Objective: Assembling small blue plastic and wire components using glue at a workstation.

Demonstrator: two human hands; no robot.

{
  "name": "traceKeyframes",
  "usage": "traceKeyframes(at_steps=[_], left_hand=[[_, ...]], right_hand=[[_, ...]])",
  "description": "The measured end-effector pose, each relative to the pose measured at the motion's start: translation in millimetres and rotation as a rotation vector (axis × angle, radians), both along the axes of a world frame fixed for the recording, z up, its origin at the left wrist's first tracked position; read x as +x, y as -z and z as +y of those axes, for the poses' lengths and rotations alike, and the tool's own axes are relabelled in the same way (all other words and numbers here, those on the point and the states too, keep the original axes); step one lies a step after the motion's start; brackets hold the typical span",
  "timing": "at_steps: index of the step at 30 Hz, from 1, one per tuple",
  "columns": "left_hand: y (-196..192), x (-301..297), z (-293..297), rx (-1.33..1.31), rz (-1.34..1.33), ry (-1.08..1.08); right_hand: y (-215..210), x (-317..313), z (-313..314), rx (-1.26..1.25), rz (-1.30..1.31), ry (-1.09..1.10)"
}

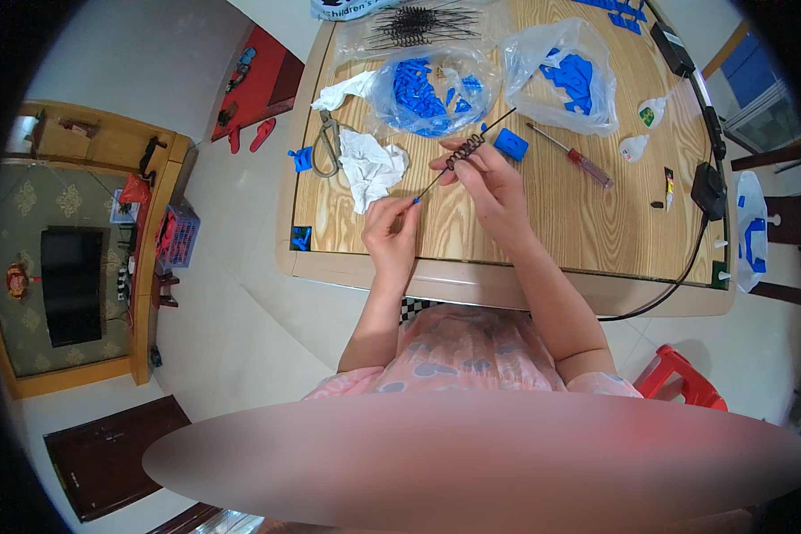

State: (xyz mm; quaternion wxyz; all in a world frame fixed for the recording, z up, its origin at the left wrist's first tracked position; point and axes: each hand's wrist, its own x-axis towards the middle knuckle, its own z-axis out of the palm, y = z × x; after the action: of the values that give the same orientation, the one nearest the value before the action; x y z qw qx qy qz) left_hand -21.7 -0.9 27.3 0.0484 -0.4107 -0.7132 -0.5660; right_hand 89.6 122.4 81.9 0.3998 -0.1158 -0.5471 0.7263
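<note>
My right hand (492, 189) grips a black coil spring (465, 154) with long straight wire ends, held slantwise above the wooden table. One end points up and to the right, past a blue block (511, 144) on the tabletop. My left hand (390, 233) pinches a tiny blue piece (416, 201) at the spring's lower left end. Whether that piece sits on the wire or only touches it, I cannot tell. A screwdriver (586, 166) with a clear red handle lies to the right of my right hand. Left of my hands are crumpled white tissue (371, 165) and scissors (328, 142).
Beyond my hands, one plastic bag (383, 100) holds many small blue pieces, another (602, 105) flat blue parts. More black springs (418, 28) lie piled at the back. Along the right edge runs a black cable (690, 267) from an adapter (708, 190). A red stool (685, 378) stands lower right.
</note>
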Motion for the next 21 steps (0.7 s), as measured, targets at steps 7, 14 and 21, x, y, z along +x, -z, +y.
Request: traceKeyframes(at_steps=[7,14,21], left_hand=[[0,0,0,-0.008,0.042,0.019],[2,-2,-2,-0.009,0.099,0.02],[0,-2,-3,-0.04,0.143,0.017]], right_hand=[[7,-1,-2,0.08,-0.021,0.075],[8,0,0,0.11,-0.01,0.095],[11,-1,4,0.192,-0.051,0.143]])
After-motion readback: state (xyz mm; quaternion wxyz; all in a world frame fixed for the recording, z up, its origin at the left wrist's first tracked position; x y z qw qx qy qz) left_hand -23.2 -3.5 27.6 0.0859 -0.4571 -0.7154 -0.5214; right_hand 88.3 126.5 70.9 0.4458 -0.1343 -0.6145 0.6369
